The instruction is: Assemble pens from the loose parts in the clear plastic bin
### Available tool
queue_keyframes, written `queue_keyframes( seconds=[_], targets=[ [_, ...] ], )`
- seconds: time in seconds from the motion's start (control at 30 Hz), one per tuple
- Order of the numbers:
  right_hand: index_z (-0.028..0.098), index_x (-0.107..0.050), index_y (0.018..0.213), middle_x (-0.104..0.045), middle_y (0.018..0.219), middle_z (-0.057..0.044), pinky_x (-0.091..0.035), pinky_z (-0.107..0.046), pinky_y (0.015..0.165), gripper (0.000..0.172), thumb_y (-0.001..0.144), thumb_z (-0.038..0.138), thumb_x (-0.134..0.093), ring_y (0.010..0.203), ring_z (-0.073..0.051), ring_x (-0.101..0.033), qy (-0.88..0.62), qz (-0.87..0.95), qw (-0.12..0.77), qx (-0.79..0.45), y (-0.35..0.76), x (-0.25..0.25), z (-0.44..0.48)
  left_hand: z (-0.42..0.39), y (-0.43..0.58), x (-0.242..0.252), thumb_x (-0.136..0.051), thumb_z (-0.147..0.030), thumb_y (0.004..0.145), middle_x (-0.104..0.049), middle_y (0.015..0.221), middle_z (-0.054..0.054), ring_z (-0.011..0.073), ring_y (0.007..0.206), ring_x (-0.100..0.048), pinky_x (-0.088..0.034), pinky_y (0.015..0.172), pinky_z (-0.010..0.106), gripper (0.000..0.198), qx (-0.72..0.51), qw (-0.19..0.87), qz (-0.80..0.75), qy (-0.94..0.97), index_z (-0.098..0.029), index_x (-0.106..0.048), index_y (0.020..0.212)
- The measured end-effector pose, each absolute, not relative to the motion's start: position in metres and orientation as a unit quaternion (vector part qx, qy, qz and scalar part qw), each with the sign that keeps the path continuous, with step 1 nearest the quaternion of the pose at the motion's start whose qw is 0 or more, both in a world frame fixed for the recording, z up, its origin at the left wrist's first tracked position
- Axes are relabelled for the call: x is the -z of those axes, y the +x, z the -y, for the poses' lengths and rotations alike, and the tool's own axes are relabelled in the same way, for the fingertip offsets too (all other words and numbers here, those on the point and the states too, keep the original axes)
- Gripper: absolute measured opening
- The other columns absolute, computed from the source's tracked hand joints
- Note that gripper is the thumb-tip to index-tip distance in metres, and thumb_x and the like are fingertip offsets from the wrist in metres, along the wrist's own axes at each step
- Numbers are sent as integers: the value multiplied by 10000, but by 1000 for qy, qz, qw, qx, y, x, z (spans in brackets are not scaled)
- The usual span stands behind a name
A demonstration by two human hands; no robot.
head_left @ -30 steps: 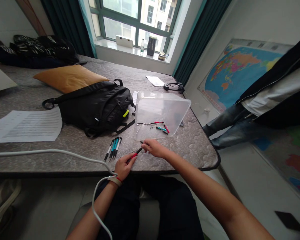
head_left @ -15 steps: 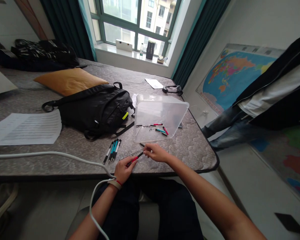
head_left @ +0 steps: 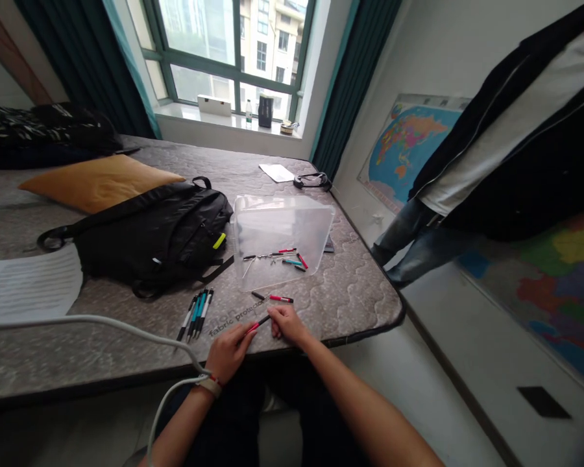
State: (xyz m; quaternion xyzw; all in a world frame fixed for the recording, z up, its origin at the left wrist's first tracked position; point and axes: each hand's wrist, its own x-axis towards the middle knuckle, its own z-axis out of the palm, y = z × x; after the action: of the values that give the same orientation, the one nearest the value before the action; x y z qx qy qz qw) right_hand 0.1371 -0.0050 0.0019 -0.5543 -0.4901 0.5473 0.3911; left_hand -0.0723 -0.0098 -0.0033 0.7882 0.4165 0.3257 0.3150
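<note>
A red and black pen [head_left: 259, 323] is held between my two hands, low over the mattress's front edge. My left hand [head_left: 228, 350] is closed around its red part. My right hand [head_left: 287, 323] pinches the black end. Just beyond my right hand lie a black pen part [head_left: 257, 296] and a red pen part [head_left: 281, 299]. Left of my hands, several pens [head_left: 197, 316] with black, blue-green and white barrels lie side by side. A clear plastic box [head_left: 285, 224] stands farther back, with red, blue-green and black pen parts [head_left: 292, 262] and thin pieces in it.
A black backpack [head_left: 150, 240] lies left of the box on the mattress [head_left: 365, 292]. Behind it is an orange pillow [head_left: 107, 183]. A white cable [head_left: 102, 318] runs to my left wrist. Printed paper [head_left: 29, 285] lies at left. Another person [head_left: 496, 149] stands at right.
My view has swung to the right. The red pen part in front of the box has come into sight. Both hands remain on the pen.
</note>
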Motion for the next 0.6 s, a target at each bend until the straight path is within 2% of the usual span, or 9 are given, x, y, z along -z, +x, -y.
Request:
queue_keyframes(
  seconds=[0.13,0.3,0.4,0.6],
  targets=[
    [193,-495,628,-511,478,54,-346,-178,422,444,900,543,-497,377,-71,-442,-580,493,438,-478,130,0,4,1,-69,1,-476,-533,913,-756,966,28,204,880,-693,-515,780,274,400,-276,363,-479,750,-245,-746,980],
    [187,-509,604,-492,476,54,-320,-181,516,396,930,408,-466,496,-87,-490,-636,533,391,-399,127,2,5,2,-69,-5,-493,-614,850,-756,1028,23,231,971,-681,-512,861,299,488,-221,398,-465,759,-232,-748,1013],
    [184,-548,605,-508,560,49,-266,-197,546,348,877,402,-543,600,-96,-473,-664,565,366,-325,127,5,5,-5,-75,-3,-522,-664,791,-765,940,25,248,922,-689,-535,834,323,544,-173,411,-487,751,-220,-757,999],
    [182,-555,580,-470,567,48,-229,-217,542,356,858,404,-542,612,-100,-430,-671,561,355,-329,133,-5,6,-21,-71,-13,-590,-642,736,-735,952,41,247,929,-670,-527,859,337,473,-146,365,-432,812,-232,-770,889]
  ],
)
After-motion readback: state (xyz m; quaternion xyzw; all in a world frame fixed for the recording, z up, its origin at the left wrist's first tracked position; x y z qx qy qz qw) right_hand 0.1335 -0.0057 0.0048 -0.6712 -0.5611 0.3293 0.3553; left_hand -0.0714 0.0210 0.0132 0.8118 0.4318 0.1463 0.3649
